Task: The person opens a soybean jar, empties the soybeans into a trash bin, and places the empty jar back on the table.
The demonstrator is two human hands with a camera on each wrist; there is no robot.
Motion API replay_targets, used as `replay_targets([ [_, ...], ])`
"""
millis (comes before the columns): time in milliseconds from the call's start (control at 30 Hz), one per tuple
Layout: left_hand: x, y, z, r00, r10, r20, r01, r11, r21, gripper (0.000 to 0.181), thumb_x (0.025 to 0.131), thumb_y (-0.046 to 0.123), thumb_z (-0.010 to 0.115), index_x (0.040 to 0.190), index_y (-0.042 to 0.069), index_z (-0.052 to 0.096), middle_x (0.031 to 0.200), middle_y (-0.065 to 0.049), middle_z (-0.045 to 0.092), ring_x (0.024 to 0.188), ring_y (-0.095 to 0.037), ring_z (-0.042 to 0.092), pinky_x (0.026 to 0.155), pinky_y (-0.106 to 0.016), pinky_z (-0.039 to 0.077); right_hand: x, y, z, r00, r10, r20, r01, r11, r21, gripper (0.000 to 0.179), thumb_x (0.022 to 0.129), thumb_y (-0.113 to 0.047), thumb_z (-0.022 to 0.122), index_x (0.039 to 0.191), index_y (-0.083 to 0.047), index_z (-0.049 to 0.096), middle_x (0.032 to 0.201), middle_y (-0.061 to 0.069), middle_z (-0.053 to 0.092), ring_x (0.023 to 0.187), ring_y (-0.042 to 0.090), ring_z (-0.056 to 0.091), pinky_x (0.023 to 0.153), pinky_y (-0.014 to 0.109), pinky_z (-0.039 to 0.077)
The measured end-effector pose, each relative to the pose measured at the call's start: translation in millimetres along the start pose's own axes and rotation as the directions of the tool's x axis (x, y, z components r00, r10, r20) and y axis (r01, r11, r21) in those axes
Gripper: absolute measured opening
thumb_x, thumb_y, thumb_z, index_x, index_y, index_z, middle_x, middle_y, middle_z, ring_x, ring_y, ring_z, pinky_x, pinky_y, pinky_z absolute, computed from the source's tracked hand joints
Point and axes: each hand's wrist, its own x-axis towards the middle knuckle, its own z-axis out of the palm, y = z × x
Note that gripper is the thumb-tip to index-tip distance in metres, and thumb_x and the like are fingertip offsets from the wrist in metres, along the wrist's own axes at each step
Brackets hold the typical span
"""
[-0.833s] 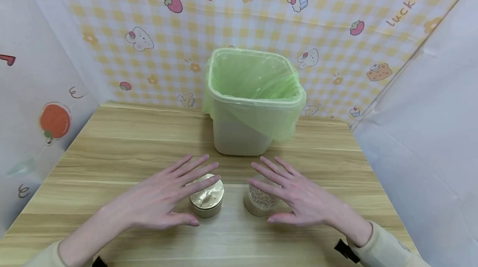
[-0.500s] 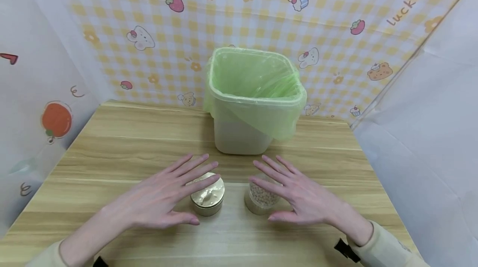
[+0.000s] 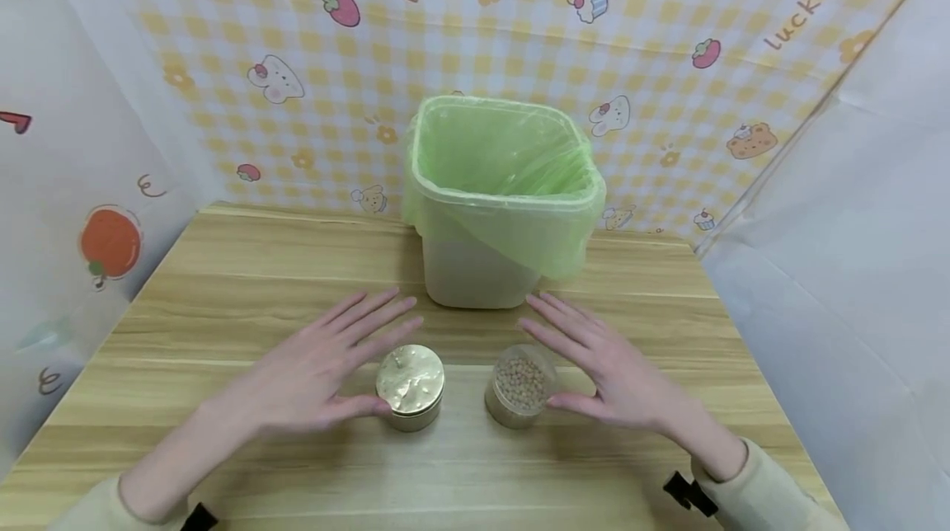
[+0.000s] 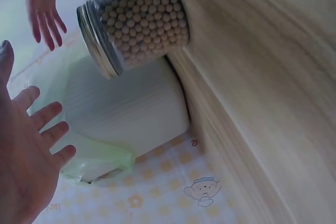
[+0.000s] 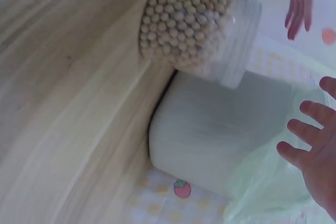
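In front of the bin (image 3: 475, 271), we spread our fingers (image 3: 389, 339); left hand (image 3: 304, 378) beside the gold-lidded jar (image 3: 411, 387); right hand (image 3: 622, 376) beside the clear-topped jar (image 3: 518, 392).

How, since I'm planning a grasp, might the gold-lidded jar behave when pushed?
The jar may feel fairly heavy, since it looks packed with beads. Standing upright and squat, it would probably slide before tipping; on its side, its round wall could let it roll.
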Motion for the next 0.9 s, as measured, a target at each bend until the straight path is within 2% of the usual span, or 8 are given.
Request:
replay_targets([
  [100, 2.8, -2.0, -0.4, 1.000, -0.005, -0.023, 0.005, 1.000, -0.003, 0.089, 0.094, 0.065, 0.057, 0.163, 0.016, 0.029, 0.170, -0.006, 0.029, 0.155, -0.032, 0.032, 0.132, -0.031, -0.002, -3.3, 4, -4, 0.997, 0.051, -0.050, -0.048, 0.997, 0.058, 0.080, 0.101, -0.063, 0.047, 0.158, -0.007, 0.039, 0.166, 0.018, 0.033, 0.155, 0.033, 0.033, 0.130, 0.033, 0.019],
  [233, 10.7, 0.7, 1.3, 0.999, -0.032, -0.024, 0.032, 0.999, -0.010, 0.088, 0.097, 0.069, 0.049, 0.164, 0.018, 0.026, 0.171, -0.006, 0.028, 0.155, -0.031, 0.033, 0.132, -0.029, -0.001, -11.6, 11, -6, 0.987, 0.144, -0.067, -0.129, 0.972, 0.195, 0.080, 0.101, -0.058, 0.054, 0.159, -0.006, 0.035, 0.167, 0.015, 0.034, 0.154, 0.029, 0.035, 0.128, 0.024, 0.020],
  [300, 17.1, 4.5, 2.5, 0.998, -0.056, -0.022, 0.055, 0.998, -0.020, 0.089, 0.097, 0.071, 0.047, 0.165, 0.019, 0.024, 0.171, -0.004, 0.028, 0.156, -0.030, 0.031, 0.133, -0.034, 0.006, -15.7, 15, -5, 0.979, 0.193, -0.063, -0.168, 0.946, 0.278, 0.080, 0.100, -0.051, 0.061, 0.160, -0.006, 0.032, 0.167, 0.013, 0.034, 0.155, 0.024, 0.035, 0.126, 0.020, 0.020],
  [367, 23.9, 8.5, 3.9, 0.997, -0.077, -0.032, 0.076, 0.996, -0.045, 0.089, 0.096, 0.073, 0.046, 0.165, 0.020, 0.024, 0.170, -0.002, 0.029, 0.156, -0.028, 0.031, 0.131, -0.040, 0.017, -18.7, 19, -2, 0.972, 0.224, -0.065, -0.189, 0.918, 0.348, 0.080, 0.099, -0.046, 0.064, 0.161, -0.006, 0.031, 0.167, 0.012, 0.036, 0.154, 0.021, 0.037, 0.124, 0.019, 0.025],
  [500, 39.6, 16.5, 9.2, 0.994, -0.101, -0.039, 0.097, 0.991, -0.096, 0.090, 0.096, 0.076, 0.041, 0.165, 0.021, 0.023, 0.167, -0.001, 0.036, 0.153, -0.027, 0.036, 0.122, -0.050, 0.035, -25.4, 26, 4, 0.966, 0.252, -0.059, -0.200, 0.869, 0.452, 0.078, 0.100, -0.038, 0.065, 0.161, -0.004, 0.030, 0.164, 0.013, 0.041, 0.150, 0.018, 0.043, 0.119, 0.024, 0.039],
  [633, 53.7, 23.8, 17.5, 0.994, -0.113, -0.002, 0.112, 0.985, -0.129, 0.092, 0.095, 0.078, 0.039, 0.166, 0.022, 0.019, 0.164, -0.001, 0.041, 0.150, -0.026, 0.042, 0.120, -0.051, 0.039, -31.0, 30, 7, 0.956, 0.294, 0.005, -0.250, 0.801, 0.544, 0.078, 0.100, -0.028, 0.067, 0.163, -0.009, 0.025, 0.163, 0.013, 0.042, 0.146, 0.024, 0.049, 0.115, 0.035, 0.046],
  [733, 63.6, 29.6, 25.7, 0.993, -0.116, 0.033, 0.120, 0.983, -0.136, 0.095, 0.094, 0.077, 0.046, 0.165, 0.020, 0.020, 0.164, -0.001, 0.041, 0.149, -0.026, 0.044, 0.121, -0.050, 0.038, -34.2, 32, 9, 0.944, 0.325, 0.062, -0.296, 0.746, 0.596, 0.081, 0.098, -0.022, 0.068, 0.165, -0.015, 0.021, 0.163, 0.013, 0.043, 0.145, 0.029, 0.050, 0.114, 0.040, 0.048],
  [900, 78.9, 42.3, 39.7, 0.988, -0.127, 0.086, 0.139, 0.979, -0.150, 0.102, 0.090, 0.073, 0.058, 0.165, 0.015, 0.022, 0.165, -0.003, 0.040, 0.148, -0.026, 0.044, 0.122, -0.048, 0.037, -37.9, 37, 14, 0.934, 0.336, 0.124, -0.332, 0.683, 0.650, 0.084, 0.099, -0.025, 0.069, 0.165, -0.018, 0.018, 0.162, 0.016, 0.042, 0.147, 0.030, 0.047, 0.113, 0.044, 0.048],
])
